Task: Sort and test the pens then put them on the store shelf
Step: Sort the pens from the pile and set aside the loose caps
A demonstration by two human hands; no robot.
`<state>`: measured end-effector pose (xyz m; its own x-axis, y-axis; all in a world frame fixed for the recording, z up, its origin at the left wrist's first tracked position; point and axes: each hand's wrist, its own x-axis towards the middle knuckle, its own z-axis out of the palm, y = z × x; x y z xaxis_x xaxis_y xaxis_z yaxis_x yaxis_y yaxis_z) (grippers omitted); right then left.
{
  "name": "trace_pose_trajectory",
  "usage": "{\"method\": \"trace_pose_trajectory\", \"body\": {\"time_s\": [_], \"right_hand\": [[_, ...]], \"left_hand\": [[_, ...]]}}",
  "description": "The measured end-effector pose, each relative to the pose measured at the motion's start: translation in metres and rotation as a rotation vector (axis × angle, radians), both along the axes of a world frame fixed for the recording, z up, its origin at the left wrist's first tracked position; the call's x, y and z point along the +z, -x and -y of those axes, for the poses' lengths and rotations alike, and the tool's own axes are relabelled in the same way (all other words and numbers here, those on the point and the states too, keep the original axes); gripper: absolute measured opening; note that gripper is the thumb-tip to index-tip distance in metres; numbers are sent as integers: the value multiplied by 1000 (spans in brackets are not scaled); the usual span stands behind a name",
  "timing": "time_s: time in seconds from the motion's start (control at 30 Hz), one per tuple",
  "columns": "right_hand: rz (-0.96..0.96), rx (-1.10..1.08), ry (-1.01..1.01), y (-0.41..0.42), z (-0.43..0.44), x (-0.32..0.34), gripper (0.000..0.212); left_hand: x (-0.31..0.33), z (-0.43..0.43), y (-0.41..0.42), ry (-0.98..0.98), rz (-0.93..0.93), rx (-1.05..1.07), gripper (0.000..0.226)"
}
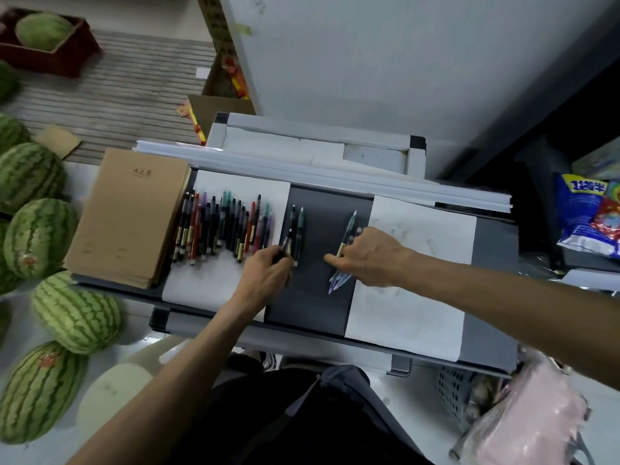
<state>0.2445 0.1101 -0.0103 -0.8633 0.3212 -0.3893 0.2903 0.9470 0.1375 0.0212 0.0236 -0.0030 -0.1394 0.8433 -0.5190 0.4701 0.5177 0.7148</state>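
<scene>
A row of several coloured pens [221, 226] lies on a white sheet [201, 283] at the left of the grey shelf top [312, 297]. Two more pens [297, 223] lie on the grey surface just right of that sheet. My left hand [266, 270] pinches a dark pen beside those two. My right hand [369, 256] grips a bundle of pens [347, 236], their tips sticking out above and below the fist. A second white sheet [412, 297] with faint scribbles lies under my right wrist.
A stack of brown notebooks [127, 216] sits at the shelf's left end. Several watermelons [40, 236] lie on the floor at left. Snack bags [590, 216] are at right, a pink plastic bag [530, 414] and a basket at lower right.
</scene>
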Motion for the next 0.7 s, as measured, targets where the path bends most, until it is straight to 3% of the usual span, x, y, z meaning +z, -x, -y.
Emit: {"method": "trace_pose_trajectory", "body": {"time_s": [0.23, 0.7], "right_hand": [[-13, 58, -21, 6, -6, 3, 26], [142, 64, 27, 20, -16, 9, 12]], "left_hand": [[-3, 4, 12, -32, 57, 81, 21], [6, -3, 23, -18, 154, 210, 21]]}}
